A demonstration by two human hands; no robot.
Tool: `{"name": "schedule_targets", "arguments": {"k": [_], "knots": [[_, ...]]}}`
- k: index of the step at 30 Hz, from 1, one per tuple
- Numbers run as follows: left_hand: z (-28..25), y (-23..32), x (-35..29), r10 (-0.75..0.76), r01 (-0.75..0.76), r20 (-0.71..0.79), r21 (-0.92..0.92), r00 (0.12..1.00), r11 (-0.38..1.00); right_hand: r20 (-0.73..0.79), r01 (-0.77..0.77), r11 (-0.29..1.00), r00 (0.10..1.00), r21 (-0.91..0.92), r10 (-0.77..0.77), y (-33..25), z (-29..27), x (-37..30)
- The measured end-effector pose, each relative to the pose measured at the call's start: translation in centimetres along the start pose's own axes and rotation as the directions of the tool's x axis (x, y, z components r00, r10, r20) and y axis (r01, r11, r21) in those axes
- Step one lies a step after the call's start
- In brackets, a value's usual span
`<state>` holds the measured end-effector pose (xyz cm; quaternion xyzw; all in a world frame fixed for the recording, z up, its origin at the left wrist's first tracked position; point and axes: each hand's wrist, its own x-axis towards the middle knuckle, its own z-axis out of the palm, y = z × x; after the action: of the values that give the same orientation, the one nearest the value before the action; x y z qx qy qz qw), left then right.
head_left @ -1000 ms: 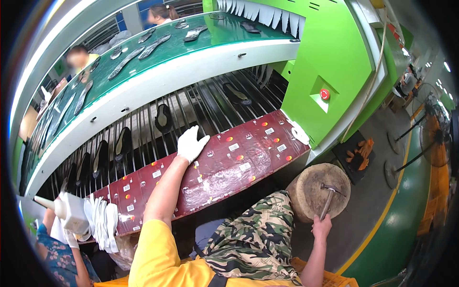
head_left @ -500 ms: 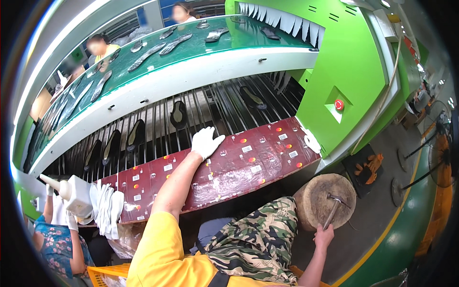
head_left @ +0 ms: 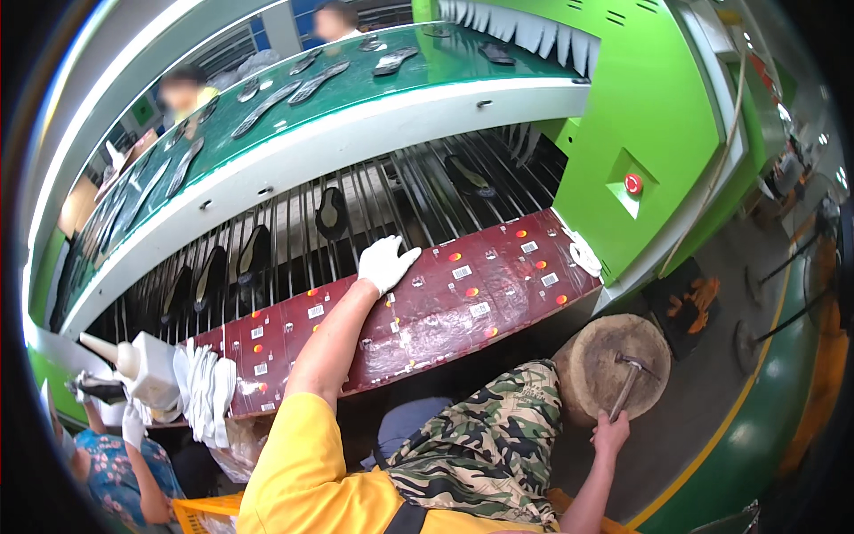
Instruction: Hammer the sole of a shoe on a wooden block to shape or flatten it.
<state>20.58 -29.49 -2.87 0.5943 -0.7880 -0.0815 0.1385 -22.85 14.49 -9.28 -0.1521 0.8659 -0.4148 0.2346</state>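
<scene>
- Hammer (head_left: 632, 378) in the person's right hand (head_left: 610, 433), whose fingers wrap round its handle; its head lies over a round, worn block (head_left: 594, 363);
- white-gloved left hand (head_left: 387, 264), palm down, thumb spread wide from the fingers, resting on the far edge of a maroon-covered ledge (head_left: 436, 307);
- beyond it, metal rods (head_left: 365, 191) carrying dark shoe-shaped pieces (head_left: 331, 214);
- farther off, a green surface (head_left: 449, 64) with more pieces.

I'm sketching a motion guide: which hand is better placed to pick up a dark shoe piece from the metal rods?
Left, most likely: the gloved left hand lies on the maroon ledge, near a dark shoe piece, holding nothing visible. The right hand, farther off, grips a hammer.
</scene>
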Motion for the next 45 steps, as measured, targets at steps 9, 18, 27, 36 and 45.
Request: {"name": "schedule_targets", "arguments": {"k": [9,18,27,36,45], "knots": [[-1.4,0.8,0.1,-0.028,0.029,0.036,-0.042,0.999,0.999,-0.041,0.031,0.999,0.999,0.012,-0.031,-0.3,0.1,0.1],[-1.6,1.8,-0.1,-0.011,0.016,0.064,-0.071,0.998,0.997,-0.071,0.059,0.998,0.996,0.001,-0.059,0.1,0.2,0.1],[1.1,5.3,7.5,-0.179,0.252,0.188,-0.846,0.966,0.470,-0.098,0.091,0.992,0.990,-0.083,-0.099,3.1,0.1,1.4],[8.0,12.3,21.5,-0.069,0.420,0.514,-0.765,0.855,-0.488,-0.101,0.089,0.967,0.988,-0.239,-0.116,-1.4,-0.5,-0.5],[4.2,10.1,19.5,-0.095,0.426,0.484,-0.835,0.870,-0.348,-0.073,0.177,0.936,0.975,-0.303,-0.208,-0.5,0.1,-0.3]]}}
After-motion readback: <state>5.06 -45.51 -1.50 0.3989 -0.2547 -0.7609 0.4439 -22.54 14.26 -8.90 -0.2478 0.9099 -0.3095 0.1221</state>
